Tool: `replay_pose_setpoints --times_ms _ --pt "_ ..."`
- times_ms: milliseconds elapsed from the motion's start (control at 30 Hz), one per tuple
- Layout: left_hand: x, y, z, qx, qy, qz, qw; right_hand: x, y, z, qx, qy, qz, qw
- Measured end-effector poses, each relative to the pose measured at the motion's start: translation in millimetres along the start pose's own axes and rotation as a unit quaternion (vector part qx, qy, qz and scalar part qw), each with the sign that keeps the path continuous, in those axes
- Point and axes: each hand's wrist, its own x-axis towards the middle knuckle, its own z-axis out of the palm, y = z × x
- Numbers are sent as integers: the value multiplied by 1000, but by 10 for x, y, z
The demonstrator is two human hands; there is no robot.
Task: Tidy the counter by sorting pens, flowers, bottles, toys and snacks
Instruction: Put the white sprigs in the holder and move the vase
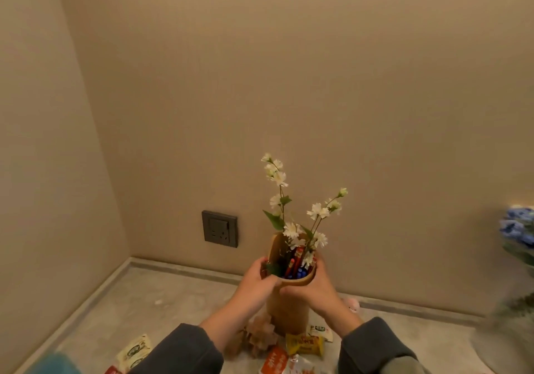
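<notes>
One holder (286,313): a smooth tan wooden cylinder, its mouth cut on a slant with the far lip higher. It stands upright at the centre of the bench (150,301), a grey mottled stone-like slab with a raised lip along the walls.

Two hands: the left hand (257,281) and right hand (316,287) each grip the holder just below its rim, one on each side.

In the holder:
- white flowers (278,177), about three thin sprays with small papery blossoms and green leaves
- pens (294,269), red and blue, too crowded to count

Nearer on the bench:
- snack packets (303,343), at least five glossy flat packets in yellow, orange, white and red
- one pink flower cluster (260,339), ruffled, just left of the holder's base

One pink toy (353,304), soft and rounded, lies behind the right wrist.

One bunch of blue flowers (518,226) is at the far right.

One dark square wall socket (220,228).
</notes>
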Motion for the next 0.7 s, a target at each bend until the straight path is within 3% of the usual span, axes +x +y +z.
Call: replay_pose_setpoints --times_ms 333,500,700 --pt "-110 269 -443 -100 -13 110 989 -54 -637 195 -15 103 -111 988" --pt "-273 331 -949 -106 17 150 983 -24 -967 618 -21 82 -138 987" --pt "-411 189 -1678 -80 87 133 984 63 -1142 1374 1 28 -154 988"
